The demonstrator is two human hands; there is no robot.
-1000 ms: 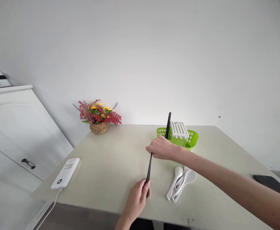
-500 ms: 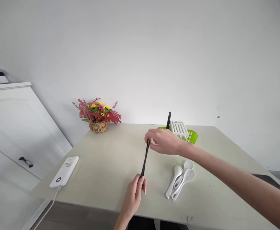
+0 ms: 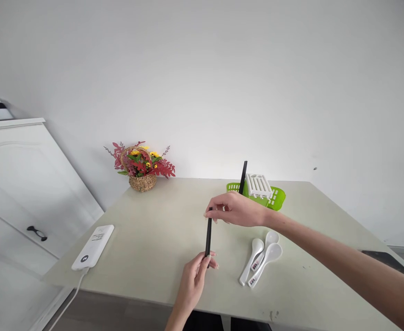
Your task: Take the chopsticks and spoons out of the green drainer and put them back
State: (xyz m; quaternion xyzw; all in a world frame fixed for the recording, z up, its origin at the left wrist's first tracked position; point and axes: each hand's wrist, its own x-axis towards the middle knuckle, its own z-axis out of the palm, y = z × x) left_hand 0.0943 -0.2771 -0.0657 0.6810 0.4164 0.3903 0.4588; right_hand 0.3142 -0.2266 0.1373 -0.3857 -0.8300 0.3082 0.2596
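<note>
A pair of black chopsticks (image 3: 208, 235) is held nearly upright between my two hands above the table. My left hand (image 3: 194, 276) is closed around the lower part. At the top end, my right hand (image 3: 234, 209) pinches the chopsticks between thumb and fingers. Behind my right hand stands a green holder (image 3: 276, 198) with slotted side wings and a white slatted top (image 3: 258, 185). More black chopsticks (image 3: 243, 177) rise from its left side. Several white spoons (image 3: 266, 262) lie bunched on the table below my right wrist.
A wicker basket of artificial flowers (image 3: 142, 181) sits at the table's back left. Near the left edge lies a white power bank (image 3: 93, 247) with a cable (image 3: 70, 301). A dark flat object (image 3: 390, 264) rests at the right edge. The wall borders the back.
My right hand has moved slightly down and left, uncovering more of the green holder. The chopsticks stand straighter, and their lower end now shows below my left fingers.
</note>
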